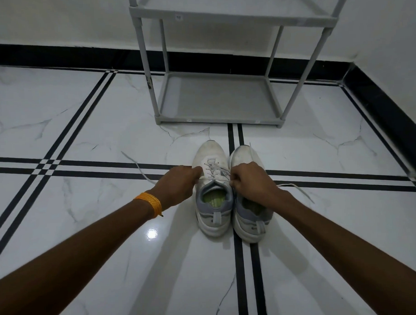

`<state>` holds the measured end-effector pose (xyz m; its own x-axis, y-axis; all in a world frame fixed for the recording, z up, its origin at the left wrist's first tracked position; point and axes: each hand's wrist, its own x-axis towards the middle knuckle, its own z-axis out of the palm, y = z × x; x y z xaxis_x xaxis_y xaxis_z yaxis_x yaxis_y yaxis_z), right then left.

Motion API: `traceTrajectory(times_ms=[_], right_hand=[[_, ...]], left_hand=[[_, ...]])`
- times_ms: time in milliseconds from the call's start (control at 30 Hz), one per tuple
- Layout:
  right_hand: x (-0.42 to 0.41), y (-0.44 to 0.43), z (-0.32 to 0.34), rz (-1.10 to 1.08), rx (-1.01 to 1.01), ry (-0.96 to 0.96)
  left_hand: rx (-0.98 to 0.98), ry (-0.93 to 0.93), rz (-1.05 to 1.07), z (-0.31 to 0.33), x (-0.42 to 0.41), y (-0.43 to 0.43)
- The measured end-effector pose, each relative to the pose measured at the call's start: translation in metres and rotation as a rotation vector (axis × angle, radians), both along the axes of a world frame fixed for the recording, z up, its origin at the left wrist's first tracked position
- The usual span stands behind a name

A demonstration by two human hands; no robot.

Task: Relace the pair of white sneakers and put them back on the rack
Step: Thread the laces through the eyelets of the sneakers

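Two white sneakers with grey heels stand side by side on the floor, toes pointing away from me. The left sneaker (210, 157) has its lace partly threaded through the eyelets. My left hand (178, 183) pinches one end of that white lace (137, 165), which trails off to the left. My right hand (249, 183) grips the other end at the shoe's right side, and this end trails to the right over the floor. The right sneaker (246, 156) lies partly under my right hand. The grey rack (218, 120) stands just beyond the shoes.
The floor is glossy white marble tile with black stripe lines. A black skirting runs along the white walls behind and at the right. The rack's bottom shelf (214, 96) and an upper shelf (232, 17) hold nothing. An orange band circles my left wrist.
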<state>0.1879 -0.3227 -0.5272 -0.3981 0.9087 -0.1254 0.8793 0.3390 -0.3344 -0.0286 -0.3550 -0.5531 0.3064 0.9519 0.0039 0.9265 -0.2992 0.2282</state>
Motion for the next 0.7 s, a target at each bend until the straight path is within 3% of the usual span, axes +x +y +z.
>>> traceTrajectory(times_ms=[67,100,233,300,433,700], right_hand=[[0.004,0.002,0.012,-0.045,-0.096,0.069],[0.008,0.003,0.021,-0.078,-0.181,0.197],[0.015,0.006,0.047,-0.216,-0.494,0.908],[0.005,0.003,0.044,-0.288,-0.555,1.062],[-0.016,-0.003,0.032,-0.312,-0.608,1.227],[-0.023,0.002,0.017,-0.449,-0.503,1.238]], left_hand=[[-0.04,-0.045,0.105,0.002,-0.006,-0.001],[-0.078,-0.143,0.157,0.007,-0.009,-0.001],[-0.401,-0.964,0.373,0.038,-0.008,-0.002],[-0.437,-1.136,0.378,0.045,0.001,0.0],[-0.402,-1.26,0.378,0.041,0.021,0.002],[-0.136,-1.254,0.454,0.032,0.035,0.005]])
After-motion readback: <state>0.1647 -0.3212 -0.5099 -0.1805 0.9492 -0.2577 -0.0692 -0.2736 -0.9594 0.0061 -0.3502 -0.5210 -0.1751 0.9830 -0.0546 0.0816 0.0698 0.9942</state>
